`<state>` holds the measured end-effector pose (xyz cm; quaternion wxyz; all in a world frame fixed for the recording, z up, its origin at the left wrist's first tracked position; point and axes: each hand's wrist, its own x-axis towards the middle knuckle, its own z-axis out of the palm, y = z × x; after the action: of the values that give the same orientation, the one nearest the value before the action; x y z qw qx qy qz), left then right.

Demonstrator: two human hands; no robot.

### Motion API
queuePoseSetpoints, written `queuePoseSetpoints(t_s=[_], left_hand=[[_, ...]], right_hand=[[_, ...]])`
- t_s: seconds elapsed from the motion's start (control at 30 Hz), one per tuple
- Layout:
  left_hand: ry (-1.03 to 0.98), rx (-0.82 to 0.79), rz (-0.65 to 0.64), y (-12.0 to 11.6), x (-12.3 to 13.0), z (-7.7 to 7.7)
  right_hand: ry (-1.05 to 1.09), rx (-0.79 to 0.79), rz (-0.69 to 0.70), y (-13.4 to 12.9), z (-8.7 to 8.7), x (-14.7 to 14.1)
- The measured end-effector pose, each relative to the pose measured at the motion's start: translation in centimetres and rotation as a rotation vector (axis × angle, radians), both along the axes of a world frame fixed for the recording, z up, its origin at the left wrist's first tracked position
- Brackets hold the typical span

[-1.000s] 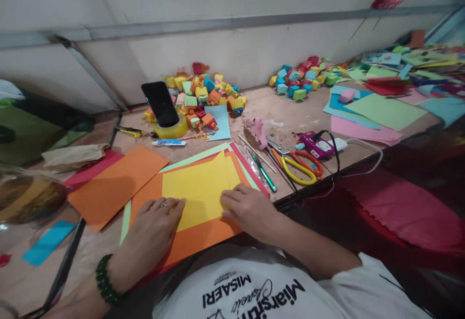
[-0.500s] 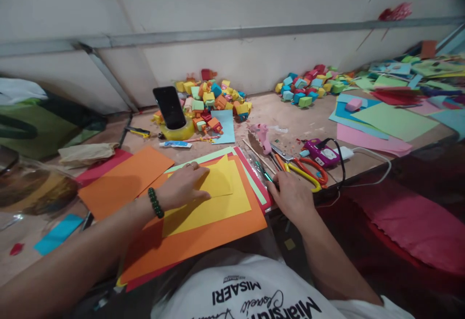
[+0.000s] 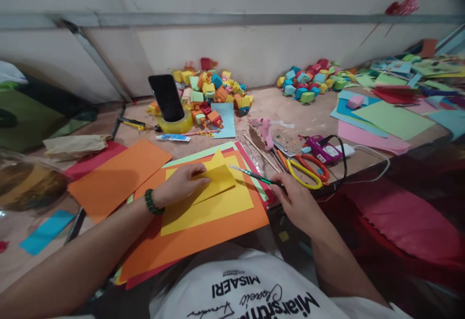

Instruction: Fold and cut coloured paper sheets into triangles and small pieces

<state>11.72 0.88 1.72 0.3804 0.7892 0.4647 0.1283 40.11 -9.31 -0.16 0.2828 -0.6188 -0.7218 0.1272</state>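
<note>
Black phone (image 3: 166,98) on yellow tape roll (image 3: 177,124)

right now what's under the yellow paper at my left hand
An orange sheet, with pale green paper and red paper showing past its edges; whatever the yellow paper covers is hidden.

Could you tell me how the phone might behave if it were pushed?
The phone would probably tip, as it stands tall and tilted, with only its lower end propped by the tape roll. It should feel stiff, and its smooth face may be slippery. The tape roll lies flat, so would likely slide rather than roll.
</note>
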Motion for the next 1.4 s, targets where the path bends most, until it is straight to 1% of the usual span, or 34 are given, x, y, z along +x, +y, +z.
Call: queuePoseSetpoints(t_s=[0.1, 0.23, 0.3, 0.37, 0.43, 0.47, 0.5, 0.57, 0.6, 0.67, 0.87, 0.97, 1.2, 1.4], left_hand=[[-0.027, -0.012, -0.026, -0.3, 0.1, -0.2], [0.063, 0.066, -0.012, -0.9, 0.4, -0.5], [0.128, 0.163, -0.010, -1.2, 0.5, -0.6], [0.191, 0.322, -0.047, -1.5, 0.6, -0.8], [0.256, 0.465, -0.143, -1.6, 0.7, -1.0], [0.286, 0.498, -0.208, -1.6, 0.7, -1.2], [0.315, 0.501, -0.276, -1.5, 0.7, -1.4], [0.371, 0.451, -0.396, -1.3, 0.7, -1.8], [0.396, 0.419, -0.437, -1.3, 0.8, -1.9], [0.437, 0.372, -0.476, -1.2, 0.8, -2.1], [0.464, 0.342, -0.492, -1.2, 0.9, -1.9], [0.443, 0.341, -0.489, -1.2, 0.9, -2.0], [0.461, 0.336, -0.486, -1.2, 0.9, -2.1], [0.441, 0.352, -0.480, -1.2, 0.9, -2.3]], right_hand=[[-0.033, -0.044, 0.064, 0.4, -0.6, 0.1], [-0.007, -0.082, 0.156, 0.0, -0.9, 1.1], [0.018, -0.096, 0.172, -0.3, -0.9, 1.5], [0.025, -0.111, 0.181, -0.7, -0.9, 1.9], [0.026, -0.122, 0.198, -0.8, -1.0, 2.0], [0.028, -0.127, 0.207, -0.8, -1.0, 2.0], [0.031, -0.131, 0.213, -0.8, -1.0, 1.9], [0.034, -0.127, 0.198, -0.7, -1.0, 1.7], [0.032, -0.121, 0.182, -0.6, -1.0, 1.7], [0.038, -0.100, 0.158, -0.3, -1.2, 1.6], [0.123, -0.087, 0.227, 0.1, -1.9, 2.2], [0.145, -0.075, 0.231, 0.1, -1.9, 2.2], [0.125, -0.027, 0.276, 0.1, -1.7, 1.5], [0.108, -0.061, 0.308, 0.0, -1.8, 0.9]])
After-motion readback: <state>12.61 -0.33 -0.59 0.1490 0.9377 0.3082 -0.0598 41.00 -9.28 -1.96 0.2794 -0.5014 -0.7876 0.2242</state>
